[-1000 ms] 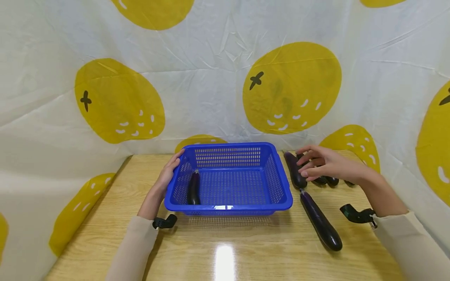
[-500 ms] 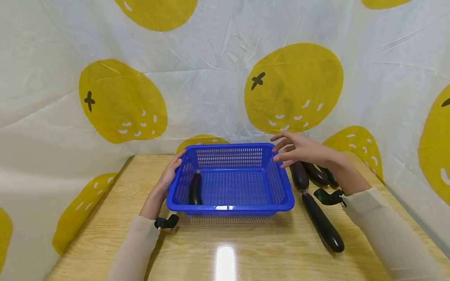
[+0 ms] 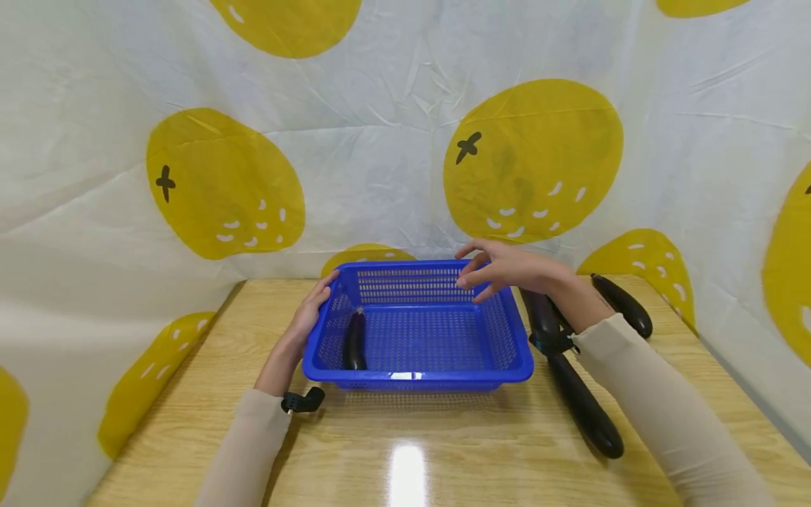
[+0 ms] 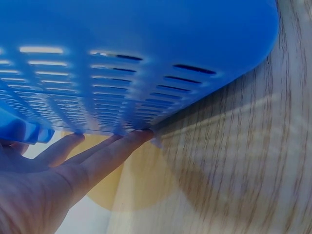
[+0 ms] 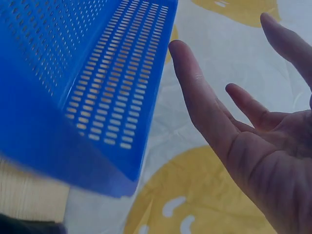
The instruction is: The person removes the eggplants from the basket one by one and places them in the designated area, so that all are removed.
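Note:
A blue perforated plastic basket [image 3: 415, 375] stands on the wooden table, and one eggplant [image 3: 355, 341] lies inside along its left wall. My left hand [image 3: 308, 313] rests against the basket's left side, with fingertips at the rim. In the left wrist view, straight fingers [image 4: 109, 156] touch the outside of the slotted wall. My right hand [image 3: 503, 267] is over the back right corner of the basket, holding nothing. Its fingers are spread and loosely bent, and the right wrist view shows them apart from the basket wall [image 5: 109, 97].
Right of the basket lie a long eggplant [image 3: 586, 408] at the front and another eggplant [image 3: 538, 310] behind it, partly covered by my right wrist. One more eggplant [image 3: 624, 303] lies farther right. A white cloth [image 3: 380, 190] with yellow fruit prints hangs behind and at the sides.
My right hand has moved left, from over the eggplants to above the basket's back right corner. The far-right eggplant has come into view. My left hand stays at the basket's side.

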Demonstrator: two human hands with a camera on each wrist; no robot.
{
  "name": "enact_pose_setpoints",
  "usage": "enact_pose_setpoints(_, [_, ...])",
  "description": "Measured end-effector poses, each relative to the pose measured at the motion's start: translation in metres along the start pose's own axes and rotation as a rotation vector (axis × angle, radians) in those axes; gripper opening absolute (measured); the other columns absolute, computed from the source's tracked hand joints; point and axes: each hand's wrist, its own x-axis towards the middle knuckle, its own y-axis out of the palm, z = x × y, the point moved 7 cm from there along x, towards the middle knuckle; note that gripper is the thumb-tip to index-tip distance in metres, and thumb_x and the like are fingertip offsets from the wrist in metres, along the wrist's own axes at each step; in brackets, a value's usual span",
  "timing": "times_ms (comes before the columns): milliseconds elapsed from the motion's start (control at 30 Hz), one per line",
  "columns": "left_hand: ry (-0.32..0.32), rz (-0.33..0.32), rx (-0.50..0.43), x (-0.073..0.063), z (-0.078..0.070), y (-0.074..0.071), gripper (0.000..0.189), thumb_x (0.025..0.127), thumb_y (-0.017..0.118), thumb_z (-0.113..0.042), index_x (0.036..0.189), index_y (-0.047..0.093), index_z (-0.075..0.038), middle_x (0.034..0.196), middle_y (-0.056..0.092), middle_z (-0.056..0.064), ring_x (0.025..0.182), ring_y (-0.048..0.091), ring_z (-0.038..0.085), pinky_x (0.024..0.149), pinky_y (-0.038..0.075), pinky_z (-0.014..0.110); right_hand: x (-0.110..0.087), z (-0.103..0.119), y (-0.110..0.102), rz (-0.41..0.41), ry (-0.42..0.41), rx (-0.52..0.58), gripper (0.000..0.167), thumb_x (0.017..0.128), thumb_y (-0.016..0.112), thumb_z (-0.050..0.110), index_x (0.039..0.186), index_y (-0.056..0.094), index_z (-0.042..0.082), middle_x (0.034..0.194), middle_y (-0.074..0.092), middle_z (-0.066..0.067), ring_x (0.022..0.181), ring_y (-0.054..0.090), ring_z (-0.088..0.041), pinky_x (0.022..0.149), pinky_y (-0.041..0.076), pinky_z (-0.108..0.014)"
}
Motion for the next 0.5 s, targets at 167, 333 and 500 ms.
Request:
enact_pose_setpoints(167, [-0.006,0.008,-0.013,0.001,0.001,0.001,0.052,0.115,0.022,-0.030,0.166,0.021,-0.025,0.173,0.019,0.009,0.154,0.028,0.037,0.122,0.029,0.056,0.016,0.005,0.007,0.027,-0.008,0.049,0.066,0.099,0.072,0.021,0.151,0.034,0.008,0.138,0.054,-0.025,0.119,0.066,-0.033,0.095,0.058,-0.053])
enact_pose_setpoints(333, [-0.006,0.010,-0.022,0.001,0.002,0.001,0.052,0.115,0.021,-0.030,0.166,0.022,-0.026,0.174,0.018,0.008,0.155,0.026,0.037,0.123,0.026,0.059,0.033,0.009,0.014,0.040,-0.011,0.078,0.065,0.098,0.072,0.022,0.150,0.036,0.010,0.139,0.055,-0.024,0.123,0.064,-0.033,0.097,0.057,-0.054])
enact_pose_setpoints(500, [-0.006,0.007,-0.018,0.001,0.001,0.001,0.052,0.115,0.022,-0.031,0.166,0.023,-0.026,0.173,0.019,0.007,0.156,0.025,0.037,0.124,0.025,0.059,0.049,0.010,0.026,0.061,-0.009,0.075,0.068,0.097,0.074,0.024,0.152,0.036,0.008,0.141,0.054,-0.022,0.125,0.063,-0.033,0.098,0.057,-0.051])
